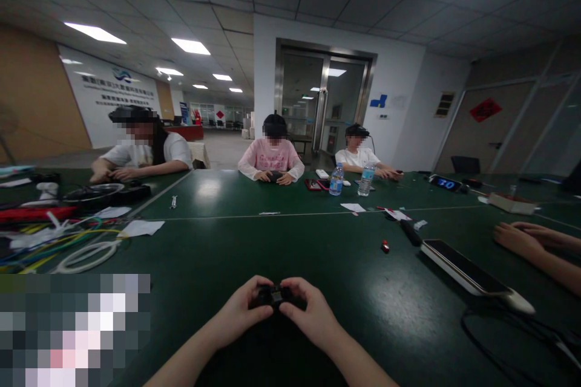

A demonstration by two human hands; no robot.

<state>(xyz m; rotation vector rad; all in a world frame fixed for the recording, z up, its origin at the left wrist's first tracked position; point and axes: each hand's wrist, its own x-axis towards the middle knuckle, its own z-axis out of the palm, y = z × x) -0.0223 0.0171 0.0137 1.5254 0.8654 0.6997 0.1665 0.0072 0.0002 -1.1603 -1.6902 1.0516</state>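
Gadget [276,294], small, black and maybe plastic

My bare left hand [240,314] and bare right hand [314,311] pinch it between them, fingers [260,314] curled close. I think this is the holding step; the next move calls for steady grips. Its middle looks paler, and my fingers hide its ends. Beyond, on the shiny dark-green table [204,254], stands a clear plastic bottle [336,181].
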